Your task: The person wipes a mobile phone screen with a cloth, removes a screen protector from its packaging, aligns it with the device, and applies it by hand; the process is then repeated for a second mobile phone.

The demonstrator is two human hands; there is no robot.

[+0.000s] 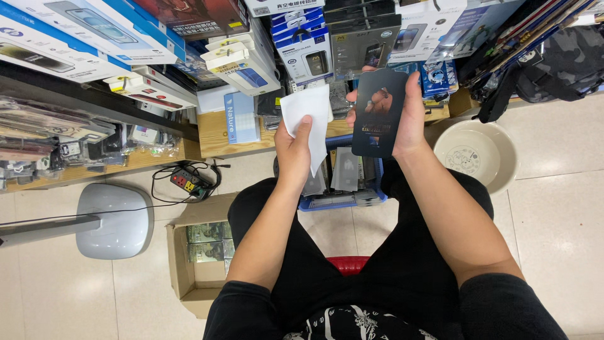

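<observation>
1. While the person sits with black-clad legs (402,264) spread over a pale tiled floor (553,214), wooden shelving (217,135) runs across the top of the view, crowded with stacked boxed and bagged phone accessories (245,60).
2. At the left, a pale grey rounded base of a stand (116,220) rests on the floor.
3. Just right of that base, an open cardboard box (182,264) sits beside the person's left thigh, with green-printed packs inside.
4. On the right, near the right forearm, a cream round basin (478,154) stands on the floor below a dark camouflage bag (560,63).
5. Between the knees, a blue basket (343,201) holds upright flat packets, and a red seat edge (348,263) shows just below it.
6. Near the shelf foot, a black power strip (189,182) lies with its cable looped around it.
7. Right hand (412,116): the fingers are curled around the edges of a dark flat rectangular screen protector (377,113), thumb on the near side, holding it upright in the air above the basket and in front of the shelf.
8. Left hand (294,148): the fingers are closed around a white sheet of paper or cloth (308,116), thumb pressed on its face, held up just beside the dark panel; the two things look apart, not touching.
</observation>
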